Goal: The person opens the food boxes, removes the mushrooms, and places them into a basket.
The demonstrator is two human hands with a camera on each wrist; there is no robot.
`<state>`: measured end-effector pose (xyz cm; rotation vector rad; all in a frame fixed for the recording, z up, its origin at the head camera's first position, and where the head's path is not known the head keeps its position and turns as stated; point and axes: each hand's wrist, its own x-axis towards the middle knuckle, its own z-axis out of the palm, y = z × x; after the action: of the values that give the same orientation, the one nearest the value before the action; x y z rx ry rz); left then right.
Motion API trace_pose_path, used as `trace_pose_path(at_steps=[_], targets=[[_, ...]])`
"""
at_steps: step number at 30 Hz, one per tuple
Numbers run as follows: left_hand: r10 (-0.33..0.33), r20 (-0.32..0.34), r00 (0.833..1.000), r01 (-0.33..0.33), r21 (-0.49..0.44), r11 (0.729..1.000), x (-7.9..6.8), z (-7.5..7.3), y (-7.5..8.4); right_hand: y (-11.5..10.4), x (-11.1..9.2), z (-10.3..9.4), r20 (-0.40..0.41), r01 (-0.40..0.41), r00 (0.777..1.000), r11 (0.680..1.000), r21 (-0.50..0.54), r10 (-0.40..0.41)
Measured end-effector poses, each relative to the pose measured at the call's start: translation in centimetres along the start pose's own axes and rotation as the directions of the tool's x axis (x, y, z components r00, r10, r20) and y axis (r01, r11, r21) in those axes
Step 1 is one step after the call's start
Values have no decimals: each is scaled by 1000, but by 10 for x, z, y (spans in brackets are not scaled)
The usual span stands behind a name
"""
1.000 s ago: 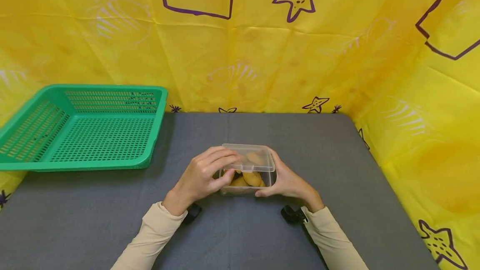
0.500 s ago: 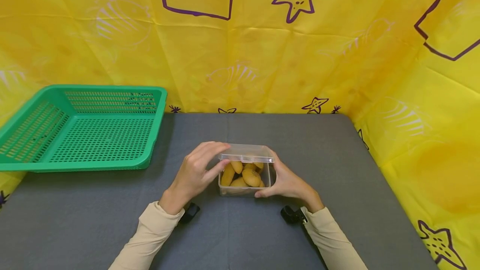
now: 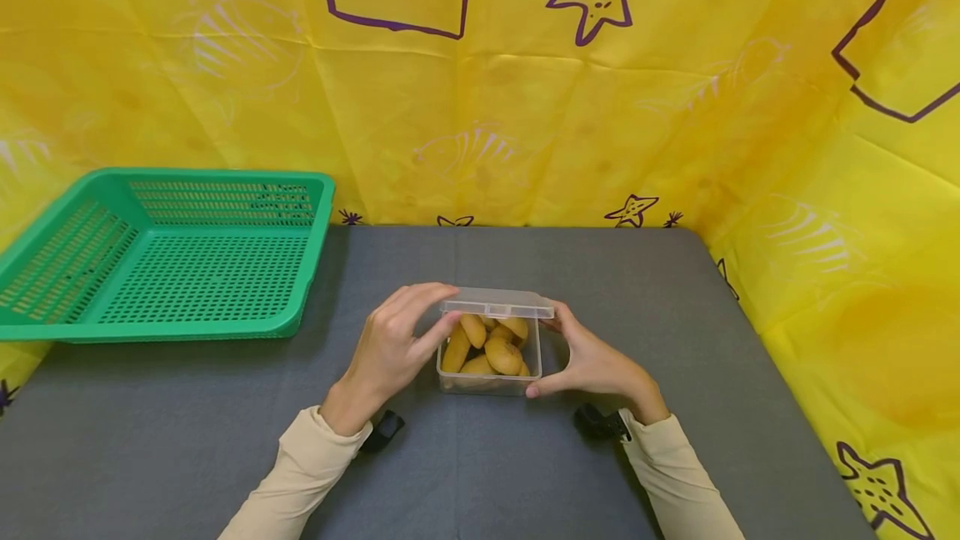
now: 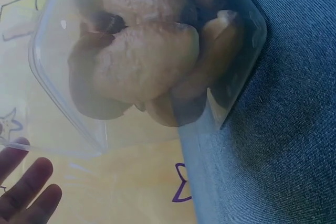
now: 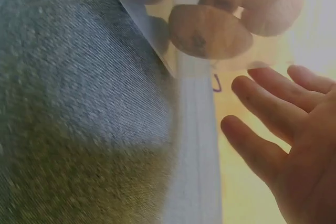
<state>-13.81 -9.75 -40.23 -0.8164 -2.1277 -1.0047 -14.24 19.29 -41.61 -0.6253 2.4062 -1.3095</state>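
A clear plastic box (image 3: 487, 386) stands on the grey table, holding several oblong yellow-brown pieces (image 3: 501, 355) that look like small potatoes. Its hinged lid (image 3: 497, 303) is raised, so the front is uncovered. My left hand (image 3: 392, 342) pinches the lid's left edge, thumb below and fingers above. In the left wrist view its fingertips (image 4: 39, 174) are by the lid's rim. My right hand (image 3: 596, 361) is at the box's right side, thumb near the front corner and fingers behind the lid's end. The right wrist view shows its fingers (image 5: 262, 103) extended and spread.
A green perforated plastic basket (image 3: 318, 265) stands at the left of the grey-covered table (image 3: 585, 273). Yellow cloth (image 3: 525, 107) with sea-creature drawings hangs behind and on the right. Each wrist carries a black camera mount (image 3: 384, 432).
The lid's front edge has risen and uncovered more of the pieces. My left hand has shifted to the lid's left edge. My right hand has moved slightly right, loosening around the box.
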Motion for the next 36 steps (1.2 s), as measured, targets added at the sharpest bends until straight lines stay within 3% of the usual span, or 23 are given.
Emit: trace_pose_path(at_steps=[15,19,25,36], targets=[[-9,-2,1000,9,32,999,1,1,0,-3,-4,-5,-33,-32,999,998,-53,30],[-6,7,1000,6,42,999,2,0,0,-4,-3,-4,-40,-9,999,999,-40,7],[-37,31,999,37,24,999,3,-3,-1,-2,1,1,-37,64,997,998,7,-63],[-121,24,992,119,74,990,0,-7,-5,-1,3,4,-55,66,996,998,-21,-67]])
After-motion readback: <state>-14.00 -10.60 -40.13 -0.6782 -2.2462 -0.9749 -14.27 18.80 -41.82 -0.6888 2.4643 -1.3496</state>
